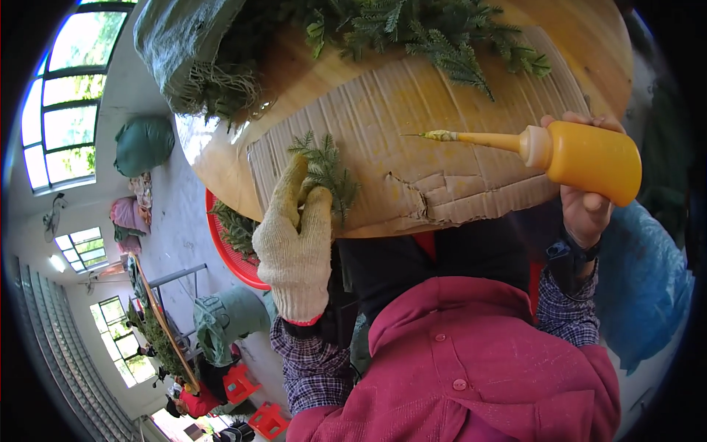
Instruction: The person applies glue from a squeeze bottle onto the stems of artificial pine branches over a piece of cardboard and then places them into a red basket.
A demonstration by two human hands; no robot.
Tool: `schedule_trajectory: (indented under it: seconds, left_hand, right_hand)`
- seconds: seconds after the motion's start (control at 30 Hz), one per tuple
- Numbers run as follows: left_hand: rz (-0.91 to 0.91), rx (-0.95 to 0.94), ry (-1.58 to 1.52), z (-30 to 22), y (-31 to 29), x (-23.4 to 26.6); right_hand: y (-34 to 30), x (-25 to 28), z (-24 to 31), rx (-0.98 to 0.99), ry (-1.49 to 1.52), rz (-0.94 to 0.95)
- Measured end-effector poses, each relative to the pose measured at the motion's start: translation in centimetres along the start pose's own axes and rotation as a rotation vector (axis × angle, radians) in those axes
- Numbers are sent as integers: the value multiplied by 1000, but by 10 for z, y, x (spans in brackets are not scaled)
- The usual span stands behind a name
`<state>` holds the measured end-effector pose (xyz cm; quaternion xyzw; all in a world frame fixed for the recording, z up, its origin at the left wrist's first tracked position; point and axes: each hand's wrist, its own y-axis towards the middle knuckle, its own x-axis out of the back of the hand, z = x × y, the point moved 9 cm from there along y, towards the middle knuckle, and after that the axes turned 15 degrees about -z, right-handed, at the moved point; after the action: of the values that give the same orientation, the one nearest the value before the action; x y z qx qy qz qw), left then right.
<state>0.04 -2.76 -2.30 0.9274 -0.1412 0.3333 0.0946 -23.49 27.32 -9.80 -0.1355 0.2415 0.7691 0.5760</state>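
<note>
My left hand (296,239), in a cream knitted glove, pinches a small green artificial fir sprig (333,175) over the left end of a cardboard sheet (353,118). In my bare right hand (588,214) is a yellow squeeze bottle (593,162), lying on its side with its long nozzle pointing left. A thin needle tip sticks out of the nozzle over the middle of the cardboard, apart from the sprig. The fingers wrap behind the bottle and are partly hidden. Yellowish stains and a torn patch mark the cardboard.
A pile of fir sprigs (449,48) lies along the far side of the round wooden table (221,158). A woven sack (180,44) rests at its far left. Below the left edge is a red basket (234,254) of sprigs; a blue plastic bag (641,287) is at right.
</note>
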Motion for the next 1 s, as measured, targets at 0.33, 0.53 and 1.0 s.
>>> schedule_trajectory:
  seconds: [0.33,0.53,1.0]
  left_hand:
    - [-110,-722,258,-56,-9,1]
    - [-62,-819,379,-34,-5,-8]
    - [-191,-881,404,-40,-23,-8]
  right_hand:
    - [1,7,-1,-24,-32,31]
    - [0,3,2,-4,-16,36]
    - [2,3,8,35,-5,23]
